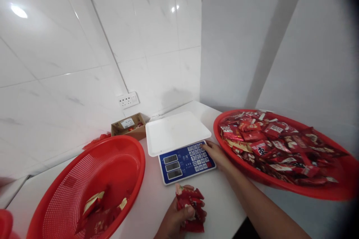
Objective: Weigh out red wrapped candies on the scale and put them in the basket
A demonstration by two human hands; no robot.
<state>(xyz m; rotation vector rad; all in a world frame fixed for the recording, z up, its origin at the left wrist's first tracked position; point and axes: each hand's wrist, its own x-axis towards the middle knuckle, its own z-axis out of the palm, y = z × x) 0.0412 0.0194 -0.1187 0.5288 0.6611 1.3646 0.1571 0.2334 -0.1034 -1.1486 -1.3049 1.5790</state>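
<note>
Several red snack packets (pixel 193 203) are clasped in my left hand (pixel 178 218), just in front of a digital scale. The scale has a white weighing plate (pixel 176 132) with nothing on it and a blue keypad panel (pixel 185 162) with three small displays. My right hand (pixel 214 153) reaches to the upper right corner of the keypad, a fingertip at the keys. Its fingers are partly stretched out and hold nothing. A red basket (pixel 126 171) at the left has a few packets (pixel 99 220) in it. A large red basin (pixel 316 192) at the right is heaped with packets (pixel 260 147).
Behind the scale's left side stands an open cardboard box (pixel 137 133). A wall socket (pixel 128 100) is above it. Red plastic (pixel 97 140) lies behind the left basket, and another red rim (pixel 5 224) shows at the far left. Walls meet behind the white table (pixel 151 201).
</note>
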